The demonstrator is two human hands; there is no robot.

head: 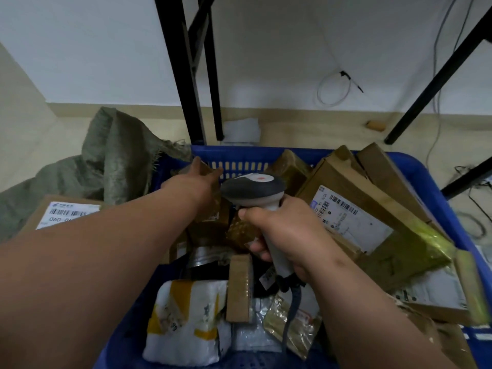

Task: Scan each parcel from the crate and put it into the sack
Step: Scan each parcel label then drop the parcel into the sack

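A big blue crate (436,182) is full of parcels. A green sack (111,158) lies just beside its far left corner, with a labelled box (53,211) on it. The left arm reaches straight out, and the left hand (194,179) grips a small brown parcel (210,166) at the crate's far edge. The right hand (290,235) is wrapped tight around the scanner (253,193) handle, over the crate's middle.

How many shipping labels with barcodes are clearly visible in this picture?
2. One label is on the box lying outside the crate, at left beside the sack; one label is on the big box inside, at right. Others may be hidden.
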